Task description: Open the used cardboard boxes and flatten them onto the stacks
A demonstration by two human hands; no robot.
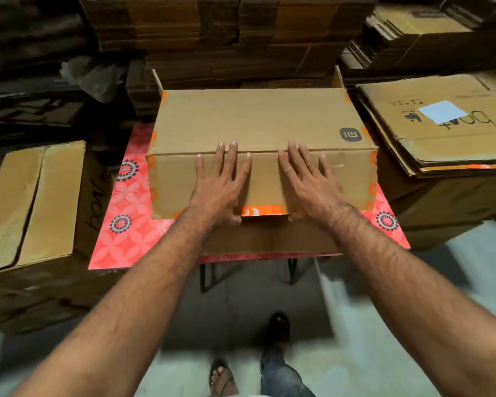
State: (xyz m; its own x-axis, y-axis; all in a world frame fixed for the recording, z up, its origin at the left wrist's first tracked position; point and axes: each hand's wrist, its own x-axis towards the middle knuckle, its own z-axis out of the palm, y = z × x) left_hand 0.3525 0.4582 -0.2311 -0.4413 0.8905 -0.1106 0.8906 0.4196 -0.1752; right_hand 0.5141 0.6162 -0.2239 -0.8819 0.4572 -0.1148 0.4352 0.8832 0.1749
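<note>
A brown cardboard box (255, 121) with orange tape marks and a dark logo sticker stands on a small table with a red flower-patterned cloth (126, 224). My left hand (221, 184) lies flat on the box's near face, fingers straight and spread, fingertips reaching the top edge. My right hand (309, 181) lies flat beside it on the same face, fingers spread. Both thumbs sit near the lower flap edge with the orange strip (262, 210). A loose flap (269, 236) hangs out below my wrists.
A stack of flattened boxes (447, 133) with handwriting and a blue label rises at the right. Another flattened stack (32, 202) sits at the left. Tall cardboard piles (229, 38) fill the back. The table's metal legs (206, 276) and my feet (275, 339) show on the grey floor.
</note>
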